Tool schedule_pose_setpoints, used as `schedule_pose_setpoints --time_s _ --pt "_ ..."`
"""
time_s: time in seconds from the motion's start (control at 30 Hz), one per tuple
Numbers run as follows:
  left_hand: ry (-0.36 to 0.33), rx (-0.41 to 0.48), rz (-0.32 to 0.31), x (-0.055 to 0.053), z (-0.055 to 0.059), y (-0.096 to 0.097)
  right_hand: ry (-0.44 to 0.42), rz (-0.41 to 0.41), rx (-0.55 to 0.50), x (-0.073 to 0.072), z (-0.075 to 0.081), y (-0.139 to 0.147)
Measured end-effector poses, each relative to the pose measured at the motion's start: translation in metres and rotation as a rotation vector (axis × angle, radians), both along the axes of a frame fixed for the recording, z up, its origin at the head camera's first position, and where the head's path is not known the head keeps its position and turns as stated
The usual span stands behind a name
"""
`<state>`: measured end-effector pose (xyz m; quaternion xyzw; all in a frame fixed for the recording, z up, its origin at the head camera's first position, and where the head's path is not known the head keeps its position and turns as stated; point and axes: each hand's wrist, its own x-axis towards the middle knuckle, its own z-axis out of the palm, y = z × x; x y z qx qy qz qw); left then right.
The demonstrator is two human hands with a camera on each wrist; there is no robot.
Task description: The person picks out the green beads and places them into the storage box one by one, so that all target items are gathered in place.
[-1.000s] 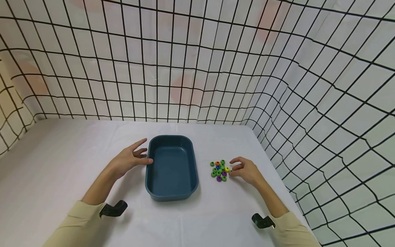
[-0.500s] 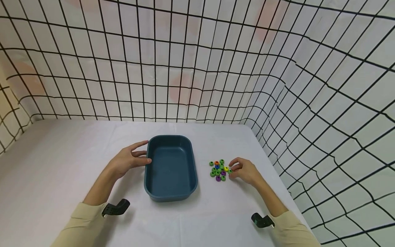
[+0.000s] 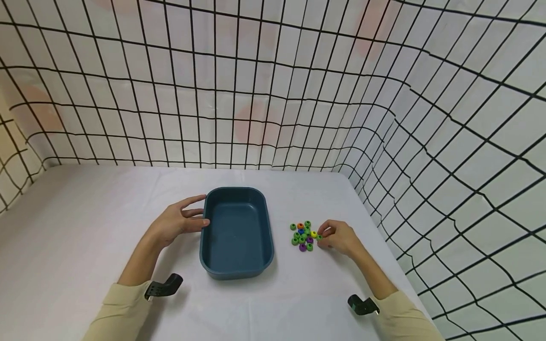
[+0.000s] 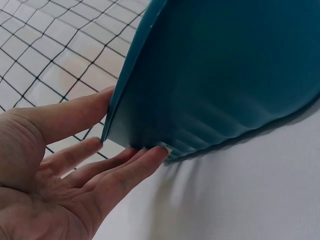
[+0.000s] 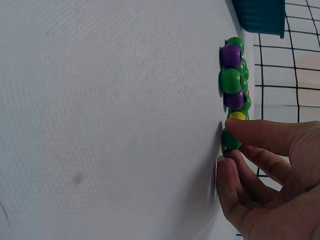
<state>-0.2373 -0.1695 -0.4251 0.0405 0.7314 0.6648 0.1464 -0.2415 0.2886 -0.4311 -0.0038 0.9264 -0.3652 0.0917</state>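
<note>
A dark teal plastic tray with rounded corners sits on the white tablecloth. My left hand holds its left side, the thumb over the rim and the other fingers along the outer wall. To the right of the tray lies a cluster of small round beads, mostly green, with purple, blue, orange and yellow ones among them. At the cluster's right edge my right hand pinches a green bead between thumb and fingers, down at the cloth. In the right wrist view the thumb partly covers a yellow bead.
A black wire grid stands along the back of the table and down the right side, with pale sheeting behind it. Each sleeve carries a black wrist device, one on the left and one on the right.
My right hand's fingers have closed in on the green bead at the cluster's right edge. My left hand has settled slightly against the tray's side, while the tray and other beads stay put.
</note>
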Motion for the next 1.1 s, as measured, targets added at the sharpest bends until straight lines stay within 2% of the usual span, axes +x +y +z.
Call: schedule_pose_setpoints --time_s 0.27,0.6,1.1 --pt "-0.006 -0.012 -0.023 -0.003 0.001 0.000 0.008 0.005 0.029 0.000 0.006 0.001" --pt "-0.016 0.009 -0.009 -0.002 0.002 0.000 0.024 0.033 0.018 -0.006 0.018 -0.002" --pt "-0.008 0.010 -0.001 0.000 0.005 0.002 0.085 0.079 0.030 -0.017 0.042 -0.027"
